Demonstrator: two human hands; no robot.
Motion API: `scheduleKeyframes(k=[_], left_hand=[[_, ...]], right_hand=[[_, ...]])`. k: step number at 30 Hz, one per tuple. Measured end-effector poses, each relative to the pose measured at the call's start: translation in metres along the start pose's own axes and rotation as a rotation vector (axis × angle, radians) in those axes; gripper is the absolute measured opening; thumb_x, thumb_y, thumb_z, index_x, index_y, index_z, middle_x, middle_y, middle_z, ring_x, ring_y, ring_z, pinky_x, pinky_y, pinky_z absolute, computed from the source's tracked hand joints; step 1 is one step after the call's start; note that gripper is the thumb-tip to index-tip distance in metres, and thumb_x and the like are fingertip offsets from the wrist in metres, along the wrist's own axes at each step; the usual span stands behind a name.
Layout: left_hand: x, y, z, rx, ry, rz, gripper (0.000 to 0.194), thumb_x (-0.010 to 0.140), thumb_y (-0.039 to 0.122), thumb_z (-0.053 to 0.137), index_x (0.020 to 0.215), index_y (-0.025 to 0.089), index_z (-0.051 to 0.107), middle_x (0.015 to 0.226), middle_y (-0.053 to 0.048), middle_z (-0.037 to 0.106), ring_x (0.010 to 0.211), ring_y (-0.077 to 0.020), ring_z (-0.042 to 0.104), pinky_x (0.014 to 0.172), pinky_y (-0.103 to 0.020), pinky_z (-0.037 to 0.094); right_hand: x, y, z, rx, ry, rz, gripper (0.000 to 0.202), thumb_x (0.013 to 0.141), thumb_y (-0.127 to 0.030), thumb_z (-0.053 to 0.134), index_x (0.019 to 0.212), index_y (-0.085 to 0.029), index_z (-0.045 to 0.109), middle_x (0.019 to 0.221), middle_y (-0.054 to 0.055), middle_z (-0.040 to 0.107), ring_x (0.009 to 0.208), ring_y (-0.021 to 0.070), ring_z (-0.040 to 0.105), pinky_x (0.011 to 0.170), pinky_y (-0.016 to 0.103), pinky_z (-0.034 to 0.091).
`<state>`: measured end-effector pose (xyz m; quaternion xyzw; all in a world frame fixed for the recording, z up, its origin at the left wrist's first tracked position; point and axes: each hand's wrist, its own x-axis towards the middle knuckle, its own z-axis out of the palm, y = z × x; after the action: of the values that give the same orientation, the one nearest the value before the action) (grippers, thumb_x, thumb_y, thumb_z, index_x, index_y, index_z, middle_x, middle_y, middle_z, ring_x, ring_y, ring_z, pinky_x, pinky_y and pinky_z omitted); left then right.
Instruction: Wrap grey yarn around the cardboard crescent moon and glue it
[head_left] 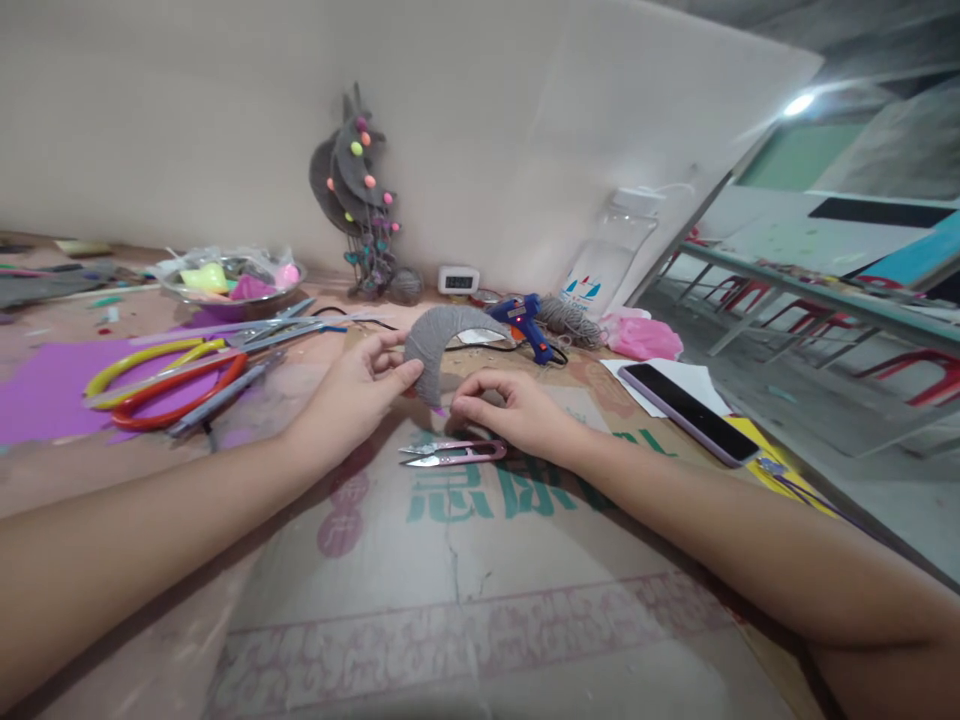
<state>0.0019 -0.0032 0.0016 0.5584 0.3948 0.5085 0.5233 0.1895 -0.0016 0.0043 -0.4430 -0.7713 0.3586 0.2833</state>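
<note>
A crescent shape wrapped in grey yarn (429, 345) is raised above the cardboard, its curve facing up and left. My left hand (367, 385) grips it by its left side, between thumb and fingers. At the crescent's lower tip, where a bit of purple shows, my right hand (499, 405) has thumb and forefinger pinched together; whatever lies between them is too small to make out. Just below the hands, pink-handled thread snips (480, 453) lie on the printed cardboard (375, 600).
Left are scissors with yellow and red handles (180, 385), purple sheets (45, 395) and a metal bowl (232, 298). Behind stand a clock (458, 280), a blue glue gun (529, 322), grey yarn (568, 322) and a bottle (611, 250). A phone (686, 412) lies right. A crescent ornament (352, 180) hangs behind.
</note>
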Motion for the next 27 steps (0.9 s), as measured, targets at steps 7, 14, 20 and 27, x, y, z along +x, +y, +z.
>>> scheduleKeyframes(k=[7,14,20,27], left_hand=[[0.002,-0.002,-0.001,0.015,-0.017,-0.008,0.045,0.077,0.026,0.062,0.118,0.016,0.048,0.085,-0.003,0.066,0.074,-0.0164,0.065,0.068,-0.03,0.052],[-0.002,-0.006,-0.002,0.179,-0.064,0.056,0.021,0.079,0.032,0.059,0.094,0.018,0.054,0.082,-0.001,0.062,0.061,-0.0136,0.063,0.059,-0.028,0.05],[-0.006,-0.004,-0.001,0.361,-0.124,0.147,0.023,0.083,0.037,0.054,0.097,0.019,0.06,0.086,-0.004,0.066,0.075,-0.0173,0.064,0.07,-0.031,0.051],[-0.012,-0.007,0.004,0.426,-0.273,0.217,0.03,0.081,0.027,0.055,0.11,0.02,0.056,0.096,-0.006,0.066,0.088,-0.0188,0.064,0.079,-0.033,0.052]], right_hand=[[0.003,0.005,-0.002,0.07,0.032,0.007,0.029,0.084,-0.04,0.051,0.083,-0.016,0.067,0.078,0.004,0.069,0.07,0.0139,0.062,0.066,0.026,0.047],[0.013,0.005,0.001,0.204,0.024,0.033,0.03,0.08,-0.043,0.055,0.076,-0.015,0.063,0.072,0.002,0.064,0.064,0.0104,0.057,0.059,0.022,0.043],[0.012,-0.001,0.003,0.321,0.02,0.132,0.034,0.074,-0.047,0.061,0.064,-0.016,0.052,0.048,-0.007,0.044,0.04,0.0043,0.037,0.04,0.018,0.028],[0.01,0.002,-0.002,0.43,0.137,0.196,0.035,0.073,-0.049,0.062,0.064,-0.017,0.048,0.046,-0.009,0.038,0.037,0.0041,0.032,0.035,0.019,0.02]])
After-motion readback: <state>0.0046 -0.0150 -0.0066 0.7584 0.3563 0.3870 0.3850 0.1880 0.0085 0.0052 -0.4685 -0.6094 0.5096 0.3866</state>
